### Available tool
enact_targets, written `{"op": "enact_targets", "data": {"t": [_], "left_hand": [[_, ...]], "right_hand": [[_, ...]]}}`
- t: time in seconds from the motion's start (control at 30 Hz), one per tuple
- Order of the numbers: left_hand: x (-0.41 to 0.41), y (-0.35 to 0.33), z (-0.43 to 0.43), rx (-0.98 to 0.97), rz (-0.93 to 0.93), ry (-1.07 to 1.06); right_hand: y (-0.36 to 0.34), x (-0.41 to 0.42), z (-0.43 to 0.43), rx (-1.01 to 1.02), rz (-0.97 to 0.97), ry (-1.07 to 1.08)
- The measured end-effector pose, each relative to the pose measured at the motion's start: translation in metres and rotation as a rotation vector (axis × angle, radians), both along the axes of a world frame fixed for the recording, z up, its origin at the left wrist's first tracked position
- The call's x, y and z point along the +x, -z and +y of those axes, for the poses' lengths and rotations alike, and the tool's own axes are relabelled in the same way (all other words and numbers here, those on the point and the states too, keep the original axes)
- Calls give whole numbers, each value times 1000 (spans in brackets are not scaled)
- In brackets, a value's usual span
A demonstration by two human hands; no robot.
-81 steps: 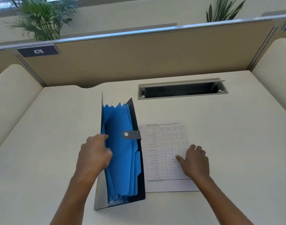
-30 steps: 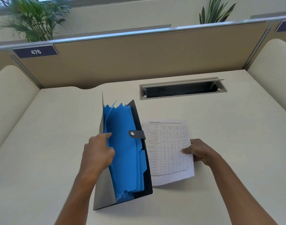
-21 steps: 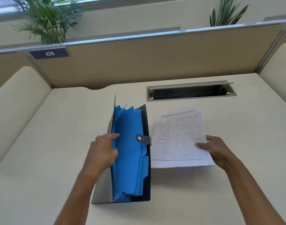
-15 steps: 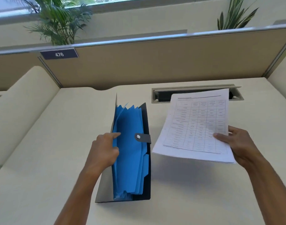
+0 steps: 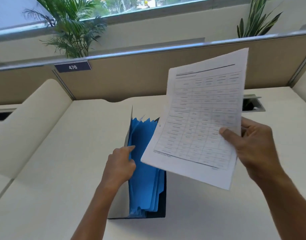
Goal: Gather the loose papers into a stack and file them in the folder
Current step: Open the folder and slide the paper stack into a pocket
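Right hand pinching papers aloft, tilted.

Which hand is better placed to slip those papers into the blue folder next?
The right hand, probably: it already pinches the papers up off the desk, just above the folder. The left hand is busy holding the folder's blue pockets apart.
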State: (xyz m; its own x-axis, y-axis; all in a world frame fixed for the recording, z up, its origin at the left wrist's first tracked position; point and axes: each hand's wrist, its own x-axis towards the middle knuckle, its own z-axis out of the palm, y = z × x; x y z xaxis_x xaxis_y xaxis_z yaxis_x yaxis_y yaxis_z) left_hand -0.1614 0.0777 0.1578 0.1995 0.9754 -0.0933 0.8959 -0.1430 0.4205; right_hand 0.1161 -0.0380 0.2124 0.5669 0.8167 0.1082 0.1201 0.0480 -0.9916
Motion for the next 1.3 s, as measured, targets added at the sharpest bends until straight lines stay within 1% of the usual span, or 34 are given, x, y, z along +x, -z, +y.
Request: {"op": "enact_targets", "data": {"t": [0.07, 0.1, 0.2, 0.33, 0.53, 0.73, 0.97, 1.13, 1.3], "left_hand": [[5, 2, -1, 27, -1, 9], [8, 3, -1, 41, -3, 15], [15, 5, -1, 69, -12, 22], [20, 4, 1, 80, -10, 29], [28, 3, 2, 59, -1, 36], [31, 3, 3, 38, 0, 9], [31, 0, 1, 37, -13, 51], [32, 1, 3, 59, -6, 40], [31, -1, 2, 61, -39, 59]], "right_hand": [[8, -16, 1, -44, -132, -49], [12, -22, 0, -52, -153, -77], [24, -35, -2, -77, -160, -134], [35, -46, -4, -165, -147, -195], [42, -49, 3, -265, -141, -263], [43, -47, 5, -280, -140, -286], [38, -56, 24, -338, -118, -359], [37, -69, 39, -390, -158, -398], [43, -85, 56, -421, -192, -395]]}}
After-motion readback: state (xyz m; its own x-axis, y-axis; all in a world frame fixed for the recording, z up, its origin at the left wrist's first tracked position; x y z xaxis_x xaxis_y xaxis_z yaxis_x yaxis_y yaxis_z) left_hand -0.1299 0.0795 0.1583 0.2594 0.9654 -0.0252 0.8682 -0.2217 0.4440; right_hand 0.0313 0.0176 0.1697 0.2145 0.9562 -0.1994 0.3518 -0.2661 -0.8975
